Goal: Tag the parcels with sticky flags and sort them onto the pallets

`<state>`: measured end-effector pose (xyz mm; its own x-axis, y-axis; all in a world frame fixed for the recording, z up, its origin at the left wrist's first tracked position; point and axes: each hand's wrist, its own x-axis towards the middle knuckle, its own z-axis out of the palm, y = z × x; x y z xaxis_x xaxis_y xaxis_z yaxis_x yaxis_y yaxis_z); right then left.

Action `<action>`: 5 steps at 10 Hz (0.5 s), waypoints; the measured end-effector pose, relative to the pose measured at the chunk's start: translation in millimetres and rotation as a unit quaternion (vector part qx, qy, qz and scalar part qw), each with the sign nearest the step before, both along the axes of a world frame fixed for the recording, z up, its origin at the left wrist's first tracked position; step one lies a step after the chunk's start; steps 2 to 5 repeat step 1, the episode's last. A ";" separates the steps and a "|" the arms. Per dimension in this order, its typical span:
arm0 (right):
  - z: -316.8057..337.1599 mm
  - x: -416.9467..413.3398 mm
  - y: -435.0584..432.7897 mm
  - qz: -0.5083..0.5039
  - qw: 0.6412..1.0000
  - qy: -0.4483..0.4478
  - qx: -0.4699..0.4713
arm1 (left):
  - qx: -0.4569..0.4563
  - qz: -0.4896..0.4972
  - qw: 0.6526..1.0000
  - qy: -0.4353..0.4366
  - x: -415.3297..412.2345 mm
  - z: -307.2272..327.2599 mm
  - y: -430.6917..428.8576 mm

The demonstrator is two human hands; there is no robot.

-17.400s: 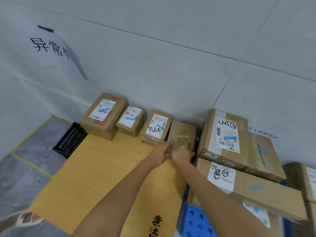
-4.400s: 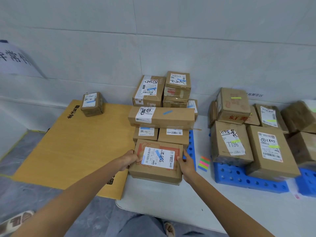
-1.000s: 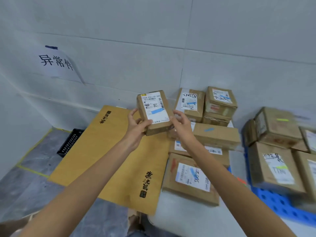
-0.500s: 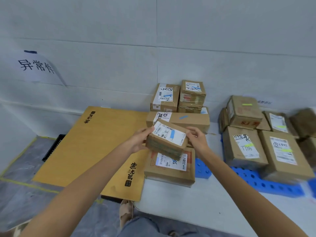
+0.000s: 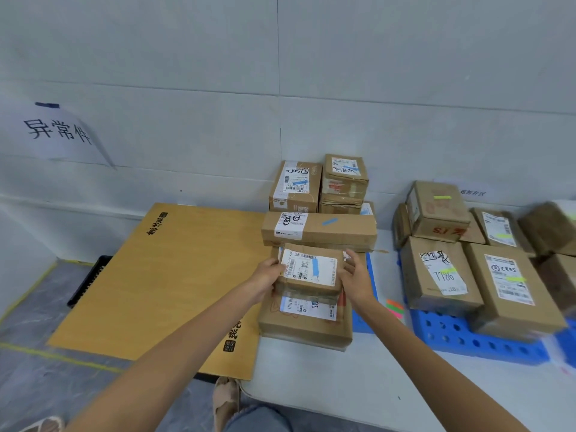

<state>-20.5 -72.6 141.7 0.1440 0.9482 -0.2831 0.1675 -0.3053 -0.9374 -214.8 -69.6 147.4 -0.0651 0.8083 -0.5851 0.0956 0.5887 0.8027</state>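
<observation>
A small brown parcel (image 5: 308,271) with a white label and a blue sticky flag lies on a flat parcel (image 5: 304,325) at the front of the blue-flagged stack. My left hand (image 5: 268,275) grips its left edge. My right hand (image 5: 357,279) is against its right edge with the fingers spread apart. Behind it lie a long blue-flagged parcel (image 5: 321,230) and two taller parcels (image 5: 294,187) by the wall. A pad of coloured sticky flags (image 5: 395,308) lies on the white surface to the right.
Green-flagged parcels (image 5: 439,269) sit on a blue pallet (image 5: 467,341) at the right. A yellow board (image 5: 162,275) lies on a black crate (image 5: 90,282) at the left. A paper sign (image 5: 56,132) hangs on the wall. My foot (image 5: 226,397) shows below.
The small parcel has come down from mid-air onto the flat parcel at the stack's front. My right hand's fingers have spread open beside it.
</observation>
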 end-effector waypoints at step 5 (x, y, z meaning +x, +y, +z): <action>18.0 4.3 3.5 -0.027 0.995 -0.067 0.067 | 0.019 -0.019 1.000 0.004 -2.5 8.4 0.3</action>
